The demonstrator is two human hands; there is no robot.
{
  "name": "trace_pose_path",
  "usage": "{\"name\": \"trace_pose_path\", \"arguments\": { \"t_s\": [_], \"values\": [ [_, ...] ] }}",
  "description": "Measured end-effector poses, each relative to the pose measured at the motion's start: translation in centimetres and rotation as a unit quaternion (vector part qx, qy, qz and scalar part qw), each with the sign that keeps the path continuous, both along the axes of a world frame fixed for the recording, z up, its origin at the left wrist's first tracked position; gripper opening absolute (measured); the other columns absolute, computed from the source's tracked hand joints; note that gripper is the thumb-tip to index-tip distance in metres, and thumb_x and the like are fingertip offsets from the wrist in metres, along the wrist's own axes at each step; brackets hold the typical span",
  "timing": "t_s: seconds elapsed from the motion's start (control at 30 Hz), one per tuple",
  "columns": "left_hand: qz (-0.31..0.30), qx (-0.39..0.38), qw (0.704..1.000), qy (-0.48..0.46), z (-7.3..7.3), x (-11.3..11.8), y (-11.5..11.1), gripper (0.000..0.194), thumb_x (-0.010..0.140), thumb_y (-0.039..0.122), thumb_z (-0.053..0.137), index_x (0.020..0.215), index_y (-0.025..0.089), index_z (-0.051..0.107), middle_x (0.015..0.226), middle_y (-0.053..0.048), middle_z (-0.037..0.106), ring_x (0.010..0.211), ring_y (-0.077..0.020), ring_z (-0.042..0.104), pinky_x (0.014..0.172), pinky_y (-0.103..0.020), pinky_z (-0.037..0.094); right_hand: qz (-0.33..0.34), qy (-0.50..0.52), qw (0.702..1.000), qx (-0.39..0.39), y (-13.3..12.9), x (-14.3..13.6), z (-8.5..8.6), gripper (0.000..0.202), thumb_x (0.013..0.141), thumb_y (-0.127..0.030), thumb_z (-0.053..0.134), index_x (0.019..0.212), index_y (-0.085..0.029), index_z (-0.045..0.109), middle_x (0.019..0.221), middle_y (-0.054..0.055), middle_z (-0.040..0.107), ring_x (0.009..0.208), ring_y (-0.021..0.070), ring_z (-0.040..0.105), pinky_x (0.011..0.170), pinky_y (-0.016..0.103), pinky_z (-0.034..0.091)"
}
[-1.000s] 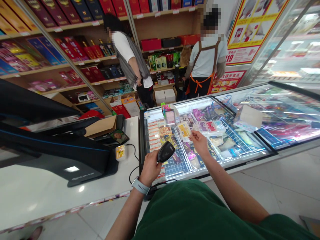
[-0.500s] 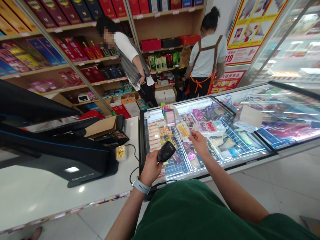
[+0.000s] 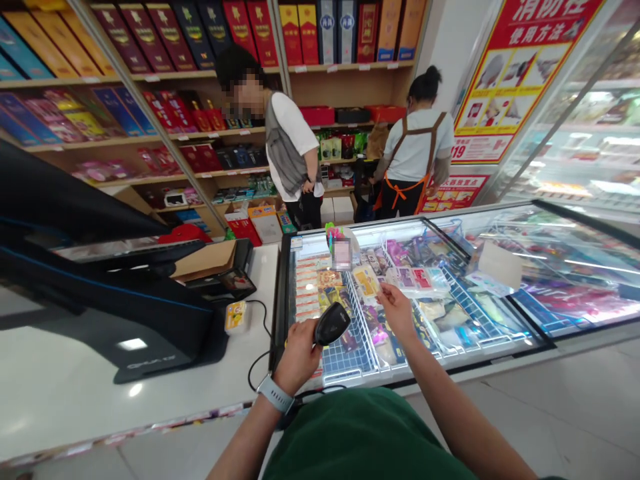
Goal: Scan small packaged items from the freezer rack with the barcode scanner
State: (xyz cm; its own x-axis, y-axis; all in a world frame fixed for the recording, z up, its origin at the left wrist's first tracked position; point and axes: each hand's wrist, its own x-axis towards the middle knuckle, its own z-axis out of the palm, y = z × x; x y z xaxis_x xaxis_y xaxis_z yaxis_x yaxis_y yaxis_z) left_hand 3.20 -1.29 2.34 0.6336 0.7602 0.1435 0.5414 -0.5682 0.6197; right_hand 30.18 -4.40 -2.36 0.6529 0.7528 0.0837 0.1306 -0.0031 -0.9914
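Note:
My left hand (image 3: pixel 300 350), with a pale watch on the wrist, is closed around the handle of a black barcode scanner (image 3: pixel 332 324). The scanner's head points up and to the right, above the glass top of a chest freezer (image 3: pixel 397 381). My right hand (image 3: pixel 397 307) pinches the lower right edge of a flat packet with a yellow label (image 3: pixel 367 283). A short gap separates scanner and packet. Just beyond the packet lies a strip of white packs with purple and red labels (image 3: pixel 419 280). A round item with bright pink and green trim (image 3: pixel 340 245) sits on the freezer's far side, partly blurred out.
Left of the freezer, a white counter (image 3: pixel 195 393) bears a dark checkout terminal (image 3: pixel 165 327), an open carton (image 3: pixel 213 263) and a small yellow-lidded tub (image 3: pixel 236 316). A white box (image 3: pixel 496 267) rests on the glass. Two people stand by the shelves behind.
The view has tilted up slightly, so things sit lower in the picture. The person in the grey vest has shifted right. Both my hands keep their holds.

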Motion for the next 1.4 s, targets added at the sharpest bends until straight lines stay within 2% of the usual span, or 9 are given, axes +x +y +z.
{"name": "trace_pose_path", "arguments": {
  "t_s": [0.37, 0.9, 1.4],
  "values": [
    [0.027, -0.004, 1.000, 0.008, 0.9, -0.5, -0.3, 0.040, 0.075, 0.008, 0.051, 0.113, 0.018, 0.054, 0.109, -0.009, 0.064, 0.107, -0.0250, 0.057, 0.104, -0.046, 0.033, 0.002, -0.011, 1.000, -0.004, 0.6, -0.3, -0.5, 0.049, 0.071, -0.049, 0.067, 0.107, -0.016, 0.065, 0.089, 0.007, 0.071, 0.074, 0.0202, 0.067, 0.076, 0.040, 0.056],
    [0.028, 0.003, 1.000, 0.010, 1.0, -1.0, -0.5, 0.039, 0.075, 0.008, 0.050, 0.112, 0.018, 0.054, 0.108, -0.009, 0.064, 0.107, -0.0249, 0.057, 0.104, -0.047, 0.033, 0.008, -0.029, 0.999, -0.015, 0.6, -0.5, -0.8, 0.050, 0.072, -0.049, 0.066, 0.108, -0.015, 0.063, 0.092, 0.008, 0.070, 0.073, 0.0198, 0.067, 0.078, 0.041, 0.055],
    [0.024, 0.006, 1.000, 0.008, 1.1, -1.0, -0.6, 0.039, 0.074, 0.007, 0.050, 0.111, 0.018, 0.054, 0.108, -0.008, 0.064, 0.106, -0.0238, 0.057, 0.103, -0.044, 0.034, 0.011, -0.020, 1.000, -0.006, 0.3, -1.1, 0.0, 0.047, 0.072, -0.048, 0.067, 0.106, -0.016, 0.064, 0.089, 0.007, 0.069, 0.076, 0.0201, 0.066, 0.080, 0.042, 0.055]
  ]
}}
